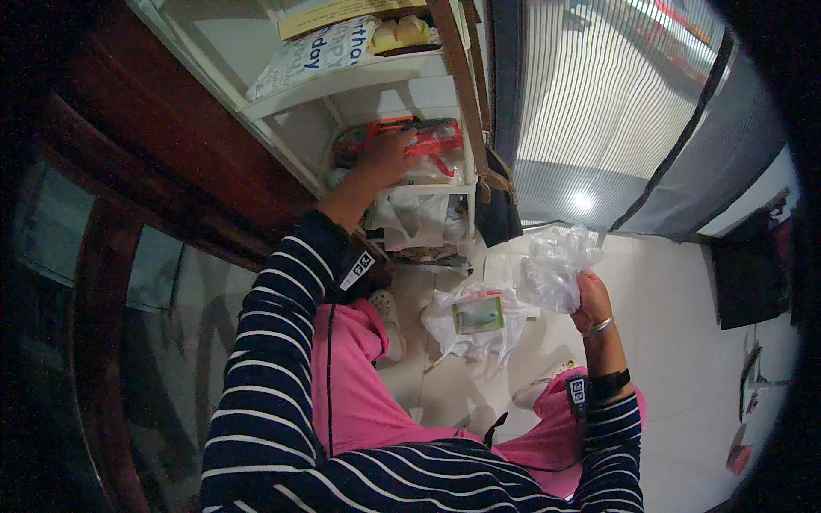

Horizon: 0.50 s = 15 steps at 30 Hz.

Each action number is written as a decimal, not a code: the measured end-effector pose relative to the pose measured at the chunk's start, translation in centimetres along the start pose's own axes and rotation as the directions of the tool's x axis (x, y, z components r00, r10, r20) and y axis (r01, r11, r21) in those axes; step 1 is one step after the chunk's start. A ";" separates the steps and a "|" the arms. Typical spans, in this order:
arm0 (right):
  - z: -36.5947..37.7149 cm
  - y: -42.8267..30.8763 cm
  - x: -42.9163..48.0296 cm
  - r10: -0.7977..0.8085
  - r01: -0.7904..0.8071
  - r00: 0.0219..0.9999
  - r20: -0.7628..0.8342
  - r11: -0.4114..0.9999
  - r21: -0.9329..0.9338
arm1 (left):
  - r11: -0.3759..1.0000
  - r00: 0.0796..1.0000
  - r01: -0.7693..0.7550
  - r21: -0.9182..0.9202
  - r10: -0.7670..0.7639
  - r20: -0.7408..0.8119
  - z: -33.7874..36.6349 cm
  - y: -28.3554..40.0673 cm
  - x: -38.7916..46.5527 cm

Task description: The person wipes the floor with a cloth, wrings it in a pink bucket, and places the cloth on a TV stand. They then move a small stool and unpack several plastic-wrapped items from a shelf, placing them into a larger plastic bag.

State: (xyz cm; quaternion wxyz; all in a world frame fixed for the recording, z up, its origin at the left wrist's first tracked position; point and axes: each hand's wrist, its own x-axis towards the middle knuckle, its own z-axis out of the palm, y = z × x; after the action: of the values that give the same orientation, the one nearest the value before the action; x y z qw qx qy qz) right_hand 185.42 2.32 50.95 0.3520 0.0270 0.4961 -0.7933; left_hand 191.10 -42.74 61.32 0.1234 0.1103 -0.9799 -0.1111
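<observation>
My left hand (390,157) reaches into a middle compartment of a white shelf unit (410,72). It rests on a red item (431,142) that lies among clear plastic; whether the fingers grip it is hidden. In my right hand (591,300) is a crumpled clear plastic bag (557,269), held above the floor. Between my feet a white plastic bag (442,320) is spread on the floor tiles. On top of it lies a small green-edged packet (478,315) with a pale middle.
Above, another shelf holds a printed white bag (321,54) and a yellow item (401,33). The lowest compartment contains white plastic bags (410,221). A black bag (497,205) hangs beside the unit. Dark red wooden furniture (167,122) stands at left, a striped translucent curtain (577,96) at upper right.
</observation>
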 end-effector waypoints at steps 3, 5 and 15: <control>-0.3 0.1 0.3 -0.012 0.009 0.999 -0.047 0.998 -0.066 | 0.999 0.995 0.049 -0.011 -0.050 -0.089 -1.0 -0.1 0.3; -0.5 0.2 0.5 -0.002 -0.001 0.999 -0.037 0.997 -0.079 | 0.988 0.977 0.153 0.019 -0.148 -0.154 -1.8 -0.1 0.0; -0.6 0.4 1.0 0.005 -0.004 0.999 0.041 0.999 -0.041 | 0.962 0.843 0.243 -0.128 -0.274 -0.463 -1.7 -3.0 -1.4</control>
State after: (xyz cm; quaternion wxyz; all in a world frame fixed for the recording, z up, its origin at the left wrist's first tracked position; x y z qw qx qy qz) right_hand 184.73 2.18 49.93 0.3643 0.0045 0.5050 -0.7825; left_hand 193.45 -45.58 61.90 0.3480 0.2611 -0.8914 -0.1274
